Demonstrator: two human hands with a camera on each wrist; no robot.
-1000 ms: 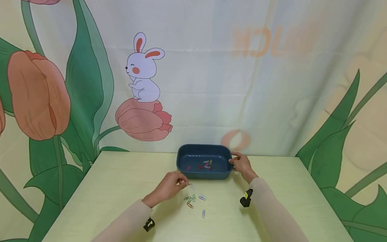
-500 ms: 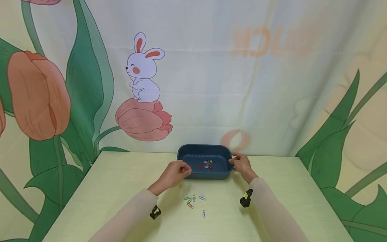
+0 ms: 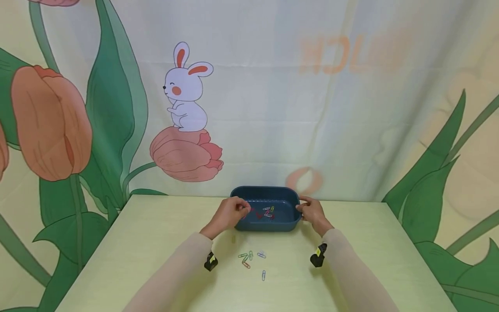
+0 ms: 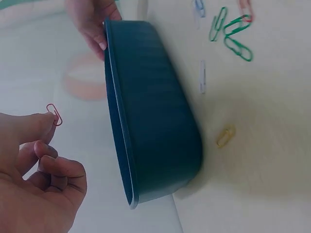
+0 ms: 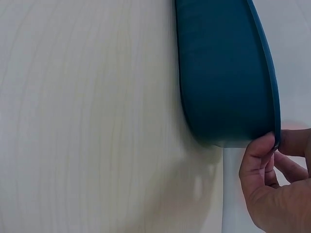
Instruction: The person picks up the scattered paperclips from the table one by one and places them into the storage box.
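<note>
My left hand (image 3: 230,213) is over the left end of a dark blue plastic bin (image 3: 269,226). Between thumb and forefinger it pinches a red paper clip (image 4: 55,115), clearly seen in the left wrist view. My right hand (image 3: 312,211) grips the bin's right rim, thumb and fingers on either side of the wall (image 5: 228,87). Inside the bin lie several paper clips, among them a yellow one (image 3: 272,209) and a white one (image 3: 267,215). The left hand hides part of the bin's left side.
In front of the bin on the pale table (image 3: 156,251) lie green paper clips (image 4: 237,47), a red one (image 3: 246,264), a blue one (image 3: 264,275), a purplish one (image 3: 261,255), a white one (image 4: 202,76) and a yellow one (image 4: 225,136). A printed curtain (image 3: 253,108) hangs behind.
My left hand has risen from the table in front of the bin to above its left end, carrying the red paper clip. The right hand keeps its grip on the rim.
</note>
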